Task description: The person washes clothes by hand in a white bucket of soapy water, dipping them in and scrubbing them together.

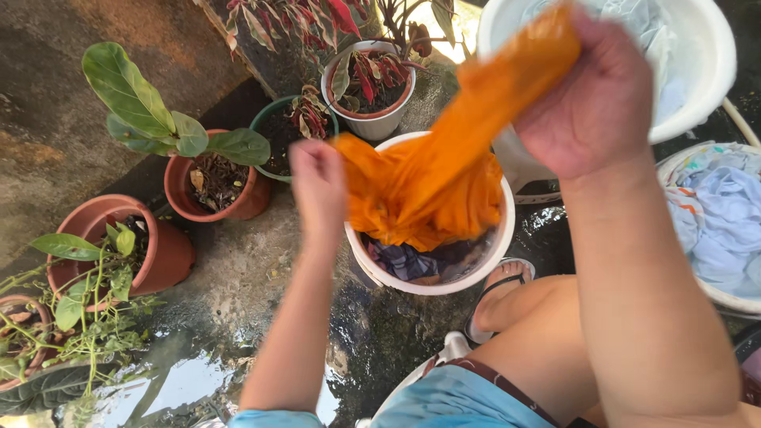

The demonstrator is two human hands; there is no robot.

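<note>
An orange cloth (444, 170) hangs wet and stretched between my two hands above a white bucket (365, 255). My right hand (590, 99) grips the cloth's upper end, raised high at the right. My left hand (317, 186) clutches its lower left part beside the bucket's rim. The rest of the cloth drapes down into the bucket, over dark checked clothes (408, 260) lying in water.
A large white basin (697, 71) with pale cloth stands behind my right hand. Another basin (713, 214) of light blue laundry sits at right. Several potted plants (210, 174) line the left and back. The concrete floor (238, 269) is wet. My bent knee and sandalled foot (499, 293) are beside the bucket.
</note>
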